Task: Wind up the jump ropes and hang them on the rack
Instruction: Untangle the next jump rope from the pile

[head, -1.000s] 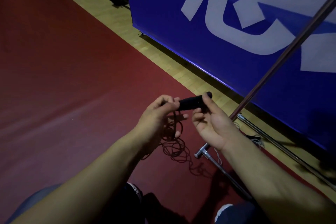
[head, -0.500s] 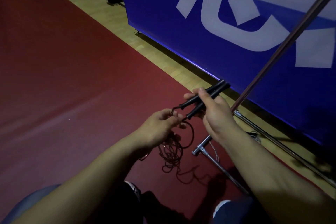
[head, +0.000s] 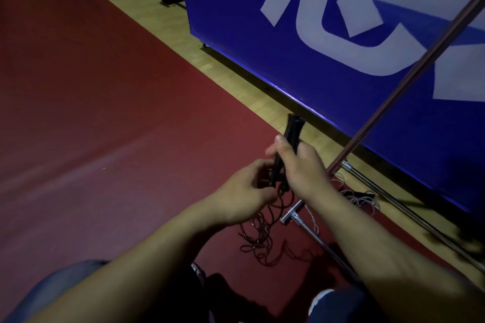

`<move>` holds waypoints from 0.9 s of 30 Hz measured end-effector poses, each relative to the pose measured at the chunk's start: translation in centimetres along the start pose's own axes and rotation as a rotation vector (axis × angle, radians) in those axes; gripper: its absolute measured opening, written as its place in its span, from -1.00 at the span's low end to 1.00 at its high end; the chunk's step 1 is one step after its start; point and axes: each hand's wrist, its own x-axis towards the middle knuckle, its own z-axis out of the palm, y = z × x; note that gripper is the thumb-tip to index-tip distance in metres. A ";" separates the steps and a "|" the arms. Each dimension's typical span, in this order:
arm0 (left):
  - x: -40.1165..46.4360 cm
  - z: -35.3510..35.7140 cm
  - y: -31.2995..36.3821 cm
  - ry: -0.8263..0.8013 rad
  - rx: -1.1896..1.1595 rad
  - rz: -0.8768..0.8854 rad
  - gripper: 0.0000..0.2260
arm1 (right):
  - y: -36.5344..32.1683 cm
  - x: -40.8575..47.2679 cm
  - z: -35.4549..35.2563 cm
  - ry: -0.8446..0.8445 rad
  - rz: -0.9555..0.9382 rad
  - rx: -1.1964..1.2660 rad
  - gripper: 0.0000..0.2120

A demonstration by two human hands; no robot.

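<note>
Both forearms are bare, no sleeves reaching into view; the left hand (head: 244,191) and right hand (head: 301,168) wear no gloves, rings or watch; blue denim trousers (head: 60,288) cover the legs; dark shoes (head: 324,299) with white toe edges show below.

Matt black handles (head: 291,139), shiny metal rack tubing (head: 304,225), smooth red floor (head: 105,113), pale wood strip (head: 168,26).
</note>
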 end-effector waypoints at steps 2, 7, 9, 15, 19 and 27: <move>-0.1 0.7 0.2 0.021 -0.080 0.022 -0.59 | 0.3 0.1 0.4 -0.092 -0.028 -0.094 -0.63; 0.0 1.6 0.2 0.005 -0.142 0.065 -0.76 | -0.2 -0.7 0.0 -0.386 -0.027 0.089 -0.62; 0.0 1.4 0.5 0.036 -0.315 0.065 -0.83 | -0.1 -0.5 0.0 -0.408 0.054 0.305 -0.52; 1.3 -3.1 1.6 0.305 -1.171 -0.031 -0.86 | 0.0 -0.9 0.7 -0.724 0.165 0.436 -0.36; 1.7 -4.3 0.9 0.445 -1.264 -0.069 -0.87 | -0.1 -0.7 1.1 -0.642 0.172 0.327 -0.66; 1.6 -1.7 -1.0 0.344 -1.016 -0.572 -0.57 | -0.3 0.0 -0.2 -0.276 -0.121 -0.127 -0.76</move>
